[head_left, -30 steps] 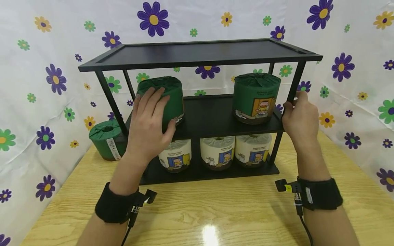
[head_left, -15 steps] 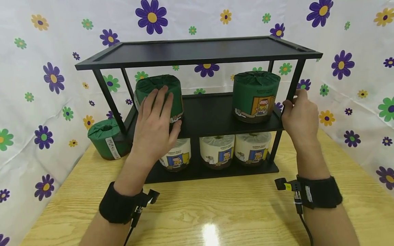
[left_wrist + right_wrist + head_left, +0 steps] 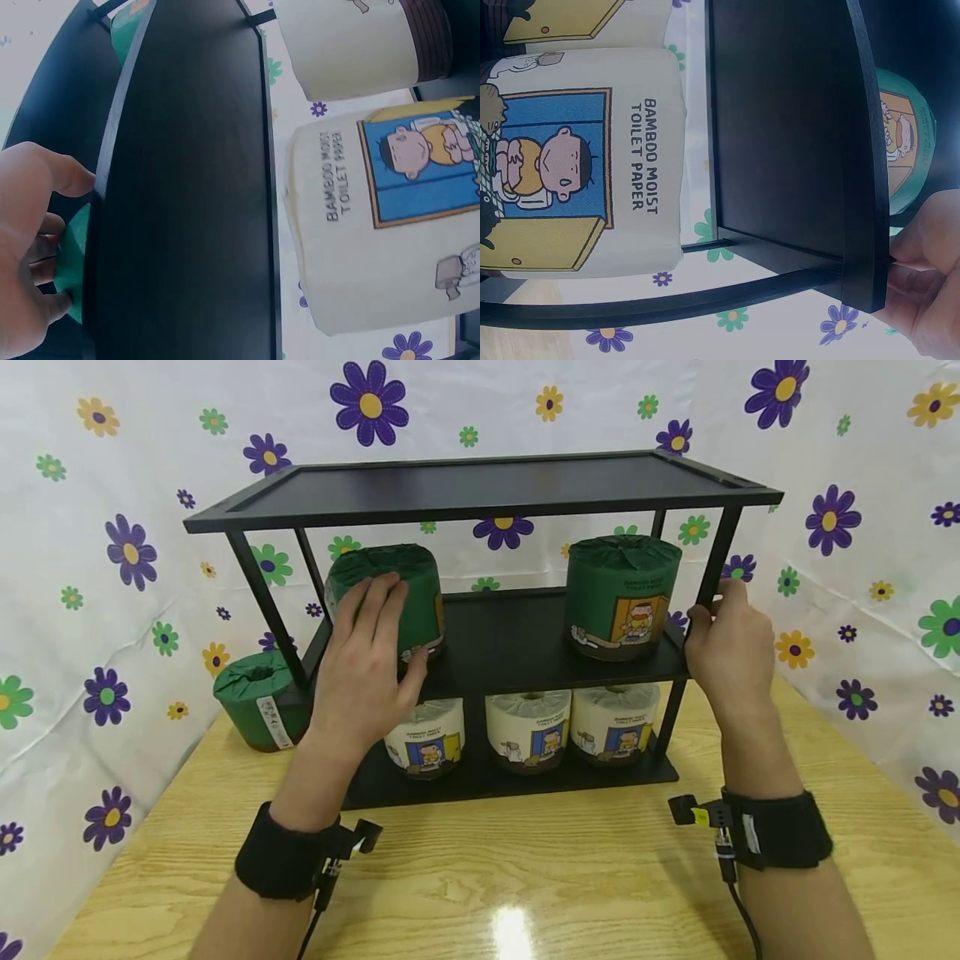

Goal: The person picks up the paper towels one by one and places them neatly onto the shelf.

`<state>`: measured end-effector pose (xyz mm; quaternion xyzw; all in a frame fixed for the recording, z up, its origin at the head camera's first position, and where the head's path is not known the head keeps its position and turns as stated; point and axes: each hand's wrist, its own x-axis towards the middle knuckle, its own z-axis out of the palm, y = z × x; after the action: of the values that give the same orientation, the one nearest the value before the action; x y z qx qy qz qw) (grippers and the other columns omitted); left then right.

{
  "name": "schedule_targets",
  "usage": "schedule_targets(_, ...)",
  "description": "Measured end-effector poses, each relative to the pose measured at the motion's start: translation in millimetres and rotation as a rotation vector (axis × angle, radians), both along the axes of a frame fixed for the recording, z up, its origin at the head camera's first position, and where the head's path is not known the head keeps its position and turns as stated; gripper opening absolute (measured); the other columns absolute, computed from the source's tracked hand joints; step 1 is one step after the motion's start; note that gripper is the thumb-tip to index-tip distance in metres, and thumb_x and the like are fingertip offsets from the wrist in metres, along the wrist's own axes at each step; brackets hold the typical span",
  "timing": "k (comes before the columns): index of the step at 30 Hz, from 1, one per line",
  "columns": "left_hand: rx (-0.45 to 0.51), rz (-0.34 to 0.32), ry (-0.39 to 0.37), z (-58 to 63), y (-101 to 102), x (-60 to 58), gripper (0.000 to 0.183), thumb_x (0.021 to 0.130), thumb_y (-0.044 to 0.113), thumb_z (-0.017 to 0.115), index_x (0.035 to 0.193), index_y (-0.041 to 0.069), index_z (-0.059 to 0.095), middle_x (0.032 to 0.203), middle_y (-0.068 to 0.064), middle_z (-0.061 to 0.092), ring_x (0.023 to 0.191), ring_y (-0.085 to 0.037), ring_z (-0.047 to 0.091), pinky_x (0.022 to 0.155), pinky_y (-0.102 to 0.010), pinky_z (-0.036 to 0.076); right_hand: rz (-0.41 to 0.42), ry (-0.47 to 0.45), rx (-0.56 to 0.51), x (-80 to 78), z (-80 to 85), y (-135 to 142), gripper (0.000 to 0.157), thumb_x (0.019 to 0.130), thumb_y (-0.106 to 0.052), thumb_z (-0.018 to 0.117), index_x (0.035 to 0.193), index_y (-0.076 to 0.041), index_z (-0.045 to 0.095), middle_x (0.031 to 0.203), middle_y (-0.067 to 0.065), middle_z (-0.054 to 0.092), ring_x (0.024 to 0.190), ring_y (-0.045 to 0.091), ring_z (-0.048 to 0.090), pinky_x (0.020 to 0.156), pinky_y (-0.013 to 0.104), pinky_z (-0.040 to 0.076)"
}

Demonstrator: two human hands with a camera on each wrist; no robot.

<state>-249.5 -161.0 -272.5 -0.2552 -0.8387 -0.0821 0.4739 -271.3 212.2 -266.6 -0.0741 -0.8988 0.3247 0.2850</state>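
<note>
A black shelf rack (image 3: 510,647) stands on the table. On its middle board, toward the left, is a green-wrapped toilet roll (image 3: 422,597). My left hand (image 3: 360,672) lies over the front left of that roll, fingers extended and thumb low near the base. In the left wrist view, fingertips touch the green wrapper (image 3: 73,262) behind the board's edge. My right hand (image 3: 733,643) grips the rack's front right post (image 3: 718,560), thumb at the inner side. Another green toilet roll (image 3: 622,597) stands upright on the same board, its picture facing front.
Below, three cream toilet rolls (image 3: 527,739) stand on the lowest board. A further green roll (image 3: 251,702) is on the wooden table (image 3: 480,860), left of the rack. The rack's top board (image 3: 487,489) overhangs both hands' work. A flowered cloth (image 3: 465,393) hangs behind.
My left hand has shifted right and then back left over the green roll. The roll has turned slightly, so an orange strip shows at its right edge. The right hand keeps its grip.
</note>
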Motion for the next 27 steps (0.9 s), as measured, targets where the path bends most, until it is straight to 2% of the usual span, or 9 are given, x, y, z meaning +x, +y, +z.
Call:
schedule_targets(10, 0.021, 0.0, 0.009, 3.6, -5.1, -0.8, 0.057, 0.091, 0.016, 0.064, 0.141, -0.006, 0.048, 0.146, -0.022, 0.048, 0.137, -0.04, 0.039, 0.12, -0.046, 0.031, -0.002, -0.002, -0.001, -0.9, 0.9, -0.1, 0.042, 0.105, -0.016, 0.044, 0.142, 0.005, 0.041, 0.125, 0.032, 0.062, 0.105, 0.049, 0.064, 0.085, 0.059, 0.055)
schedule_targets(16, -0.032, 0.068, 0.005, 0.1, 2.7, 0.4, 0.056, 0.098, 0.016, 0.054, 0.149, -0.001, 0.041, 0.157, -0.017, 0.04, 0.144, -0.039, 0.031, 0.124, -0.058, 0.012, -0.011, -0.013, -0.005, 0.2, -0.3, 3.3, 0.043, 0.105, -0.016, 0.044, 0.142, 0.004, 0.041, 0.126, 0.031, 0.062, 0.107, 0.049, 0.063, 0.085, 0.059, 0.055)
schedule_targets(18, -0.06, 0.1, -0.013, -1.8, 4.0, 0.4, 0.057, 0.1, 0.018, 0.051, 0.153, 0.001, 0.037, 0.16, -0.015, 0.035, 0.147, -0.037, 0.027, 0.124, -0.058, 0.009, -0.011, -0.016, -0.006, -0.1, -0.8, 3.3, 0.043, 0.105, -0.016, 0.045, 0.142, 0.004, 0.041, 0.126, 0.031, 0.062, 0.107, 0.049, 0.064, 0.085, 0.058, 0.055)
schedule_targets(22, -0.068, 0.12, -0.033, -3.9, 1.9, 0.1, 0.06, 0.098, 0.015, 0.056, 0.154, 0.002, 0.036, 0.16, -0.014, 0.035, 0.148, -0.035, 0.027, 0.124, -0.055, 0.014, 0.002, -0.014, 0.001, -1.5, -2.0, 1.1, 0.043, 0.105, -0.016, 0.045, 0.142, 0.004, 0.04, 0.126, 0.031, 0.062, 0.105, 0.049, 0.064, 0.084, 0.058, 0.056)
schedule_targets(27, -0.044, 0.074, -0.024, -1.5, -0.7, -1.4, 0.059, 0.097, 0.013, 0.057, 0.152, 0.0, 0.038, 0.157, -0.017, 0.038, 0.146, -0.037, 0.03, 0.123, -0.055, 0.02, 0.003, 0.008, 0.002, -1.2, -1.1, 0.5, 0.042, 0.105, -0.016, 0.044, 0.141, 0.005, 0.041, 0.124, 0.031, 0.063, 0.103, 0.049, 0.065, 0.082, 0.058, 0.056)
